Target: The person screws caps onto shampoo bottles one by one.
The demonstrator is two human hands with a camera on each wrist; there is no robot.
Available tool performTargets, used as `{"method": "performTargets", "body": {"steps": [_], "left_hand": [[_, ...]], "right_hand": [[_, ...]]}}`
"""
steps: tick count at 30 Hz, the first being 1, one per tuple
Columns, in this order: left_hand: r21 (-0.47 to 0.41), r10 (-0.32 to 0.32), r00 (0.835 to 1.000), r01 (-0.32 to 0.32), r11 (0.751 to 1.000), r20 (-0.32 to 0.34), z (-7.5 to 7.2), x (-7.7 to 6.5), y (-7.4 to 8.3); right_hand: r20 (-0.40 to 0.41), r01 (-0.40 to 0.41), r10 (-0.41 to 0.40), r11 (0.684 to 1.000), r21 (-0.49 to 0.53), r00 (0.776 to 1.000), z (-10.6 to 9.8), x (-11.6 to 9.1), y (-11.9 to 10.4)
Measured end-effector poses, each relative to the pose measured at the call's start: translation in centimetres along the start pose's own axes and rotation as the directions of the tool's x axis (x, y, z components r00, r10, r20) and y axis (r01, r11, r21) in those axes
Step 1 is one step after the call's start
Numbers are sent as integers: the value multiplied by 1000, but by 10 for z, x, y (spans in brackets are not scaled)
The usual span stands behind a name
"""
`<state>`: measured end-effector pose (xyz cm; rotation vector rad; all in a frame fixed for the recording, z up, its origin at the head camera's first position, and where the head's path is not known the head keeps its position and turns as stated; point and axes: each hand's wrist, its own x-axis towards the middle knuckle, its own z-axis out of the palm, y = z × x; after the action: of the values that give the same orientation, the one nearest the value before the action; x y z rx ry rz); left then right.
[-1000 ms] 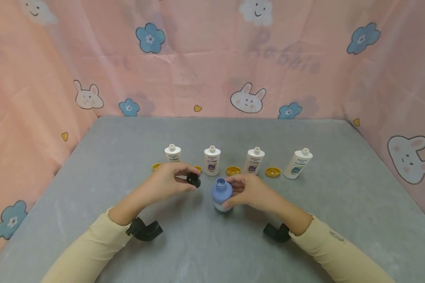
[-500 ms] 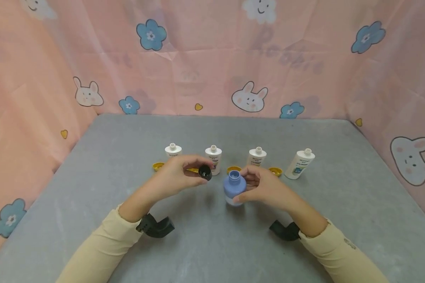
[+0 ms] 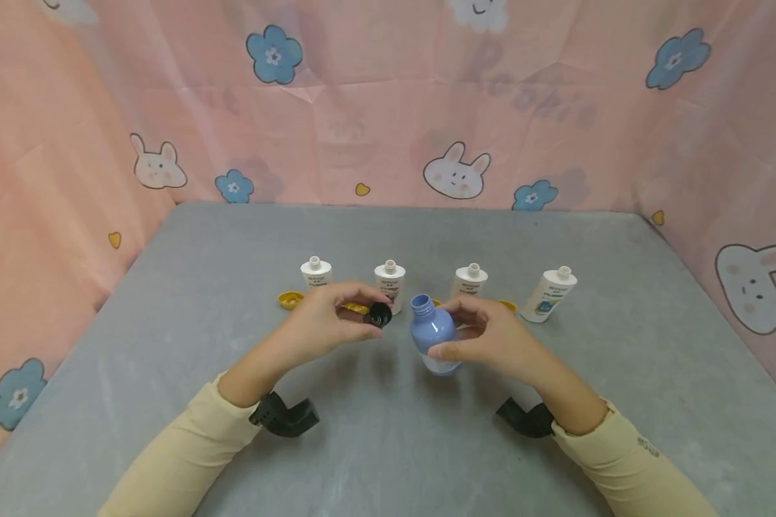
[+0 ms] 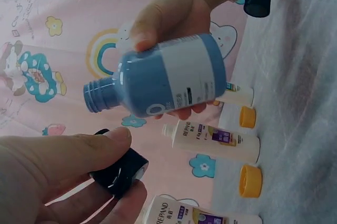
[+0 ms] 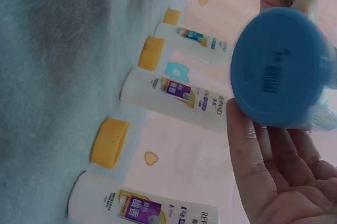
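My right hand (image 3: 491, 337) grips a blue bottle (image 3: 433, 330) round its body, thumb on the near side. Its threaded neck is bare and leans to the left in the head view. In the right wrist view the bottle's round base (image 5: 279, 68) faces the camera, off the table. Between thumb and fingers my left hand (image 3: 326, 319) pinches a black cap (image 3: 379, 314), its hollow side toward the head camera. The left wrist view puts the black cap (image 4: 120, 171) just beside the bottle's neck (image 4: 101, 95), apart from it.
Behind the hands stand several white bottles without caps, among them one at the right (image 3: 548, 296) and one near the middle (image 3: 390, 276). Yellow caps, such as the left one (image 3: 290, 299), lie between them on the grey table (image 3: 388, 459). A pink printed cloth (image 3: 362, 93) hangs behind.
Both hands have moved to the right and slightly away from the person. The blue bottle has gone from upright to tilted, its neck leaning left toward the cap.
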<state>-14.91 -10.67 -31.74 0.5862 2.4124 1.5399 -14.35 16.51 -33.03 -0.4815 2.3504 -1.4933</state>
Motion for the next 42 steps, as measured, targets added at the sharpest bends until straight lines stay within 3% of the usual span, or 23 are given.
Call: {"method": "performTargets", "body": {"steps": [6, 12, 18, 29, 42], "left_hand": [[-22, 28, 1000, -28, 999, -8, 2, -1, 4], [26, 37, 999, -37, 999, -21, 2, 0, 6], [-41, 5, 998, -7, 999, -56, 3, 0, 10], [-48, 39, 998, -41, 998, -51, 1, -3, 7], [48, 87, 995, -85, 995, -44, 2, -6, 6]], "right_hand": [[-27, 26, -27, 999, -26, 999, -1, -2, -2], [-49, 31, -34, 998, -58, 998, -4, -4, -2], [-39, 43, -47, 993, -115, 998, -4, -3, -4], [-22, 66, -70, 986, -156, 997, -1, -2, -4], [-10, 75, -78, 978, -196, 997, 2, -3, -5]]}}
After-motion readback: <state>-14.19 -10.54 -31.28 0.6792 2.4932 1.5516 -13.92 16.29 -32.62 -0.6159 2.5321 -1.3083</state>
